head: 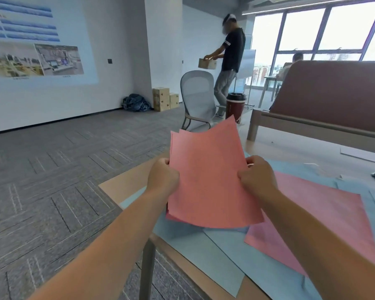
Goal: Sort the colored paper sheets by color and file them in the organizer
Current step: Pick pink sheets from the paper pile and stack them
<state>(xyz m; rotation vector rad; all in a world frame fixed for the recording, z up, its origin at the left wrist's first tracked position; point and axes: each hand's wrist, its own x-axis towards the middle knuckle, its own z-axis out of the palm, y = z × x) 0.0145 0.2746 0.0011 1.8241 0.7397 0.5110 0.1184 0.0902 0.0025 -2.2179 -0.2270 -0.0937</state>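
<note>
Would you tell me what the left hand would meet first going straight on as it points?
The left hand points up-right into the stack of pink paper sheets it grips; beyond that probably the right hand, though depth is unclear.

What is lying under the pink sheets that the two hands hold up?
Blue sheets on the table show below the pink stack; another pink sheet lies beside. What the stack covers is hidden.

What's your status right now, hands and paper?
Left hand and right hand grip pink stack by its sides. One pink sheet, blue sheets loose on table. Nothing blocking.
</note>
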